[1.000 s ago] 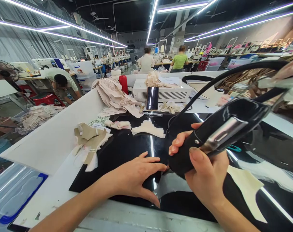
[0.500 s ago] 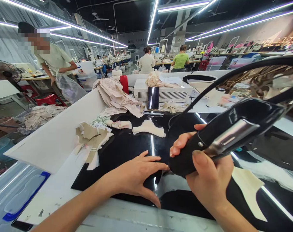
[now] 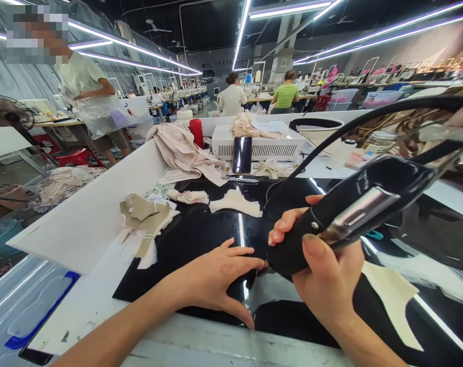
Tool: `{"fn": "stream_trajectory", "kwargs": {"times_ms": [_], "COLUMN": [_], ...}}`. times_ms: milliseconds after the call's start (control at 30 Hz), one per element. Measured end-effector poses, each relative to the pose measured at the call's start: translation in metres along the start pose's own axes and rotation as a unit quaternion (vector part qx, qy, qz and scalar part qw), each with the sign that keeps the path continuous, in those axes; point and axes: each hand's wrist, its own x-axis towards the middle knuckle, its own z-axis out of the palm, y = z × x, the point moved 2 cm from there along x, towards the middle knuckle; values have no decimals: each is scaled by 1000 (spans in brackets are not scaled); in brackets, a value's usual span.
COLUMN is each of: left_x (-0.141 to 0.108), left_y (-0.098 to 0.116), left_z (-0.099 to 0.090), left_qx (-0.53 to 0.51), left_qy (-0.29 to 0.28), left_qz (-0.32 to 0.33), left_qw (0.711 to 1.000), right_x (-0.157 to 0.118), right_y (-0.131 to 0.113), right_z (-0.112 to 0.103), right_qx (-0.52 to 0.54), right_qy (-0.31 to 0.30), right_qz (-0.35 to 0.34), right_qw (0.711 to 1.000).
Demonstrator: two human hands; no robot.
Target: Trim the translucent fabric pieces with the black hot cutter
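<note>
My right hand (image 3: 331,285) is wrapped around a black corded hand tool (image 3: 354,209) with a long silver lever on its side. The tool leans, its rounded lower end close to the glossy black sheet (image 3: 201,229) on the table. My left hand (image 3: 220,278) rests on that sheet with fingers spread, the index fingertip almost at the tool's lower end. A thin translucent piece (image 3: 273,290) lies between my hands, partly hidden by the tool and my right hand. Right of my right hand lies a cream fabric piece (image 3: 394,303).
A cut cream piece (image 3: 235,203) and tied beige bundles (image 3: 145,219) lie on the sheet's far and left parts. Behind stand a phone (image 3: 241,154) and a white vented box (image 3: 272,148). The tool's cable (image 3: 331,140) arches at right. A co-worker (image 3: 84,86) stands at left.
My right hand and the tool have shifted slightly left. My left hand has stayed in place. The co-worker at left has straightened up and lifted the clear plastic bag.
</note>
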Motion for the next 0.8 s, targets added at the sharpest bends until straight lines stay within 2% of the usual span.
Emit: {"fn": "stream_trajectory", "kwargs": {"times_ms": [800], "left_x": [1], "left_y": [3], "left_z": [-2], "left_qx": [-24], "left_qy": [7], "left_qz": [9], "left_qw": [1000], "right_x": [-15], "right_y": [-9], "right_z": [12], "right_qx": [31], "right_qy": [-24], "right_qz": [15], "right_qw": [999]}}
